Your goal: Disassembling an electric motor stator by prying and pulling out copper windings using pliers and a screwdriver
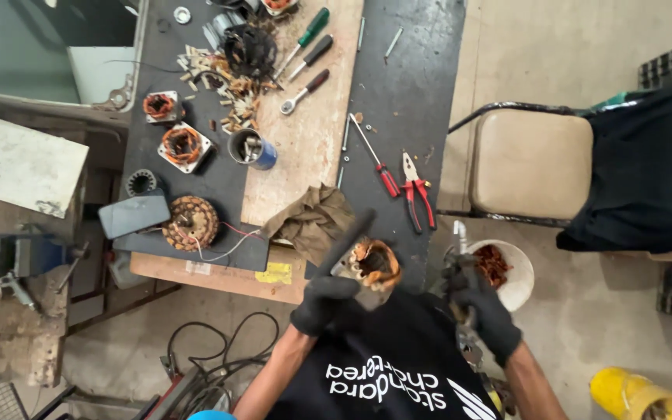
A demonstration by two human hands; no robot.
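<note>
The left hand [322,302], in a black glove, is closed around the lower end of a dark bar-shaped tool [349,239] that slants up and away over the table edge; motion blur hides what kind of tool it is and where its tip ends. Just beside that hand, to its right, sits a motor stator [373,264] with copper-coloured windings, at the near edge of the workbench [418,93]; its lower part is hidden behind the hand and the person's dark shirt, so I cannot tell whether it rests on the bench or on the lap. The right hand [482,305], also gloved in black, is clenched on a metal tool [460,233] whose tip pokes up above the fist; its shape is hard to make out, and more metal shows below the wrist, partly cut off. Behind this hand stands a white bucket [516,280] holding reddish copper scrap, half covered by the glove.

Farther out, a crumpled brown rag [309,218] lies on the bench near the stator. Red-handled pliers [416,194] and a red-handled screwdriver [375,159] lie beyond. On the left part of the bench are more wound stators [184,145], a blue can [252,149] and a scatter of small scraps. A beige chair [530,163] stands to the right, partly covered by dark cloth. A yellow object at the lower right corner is cut off by the frame.
</note>
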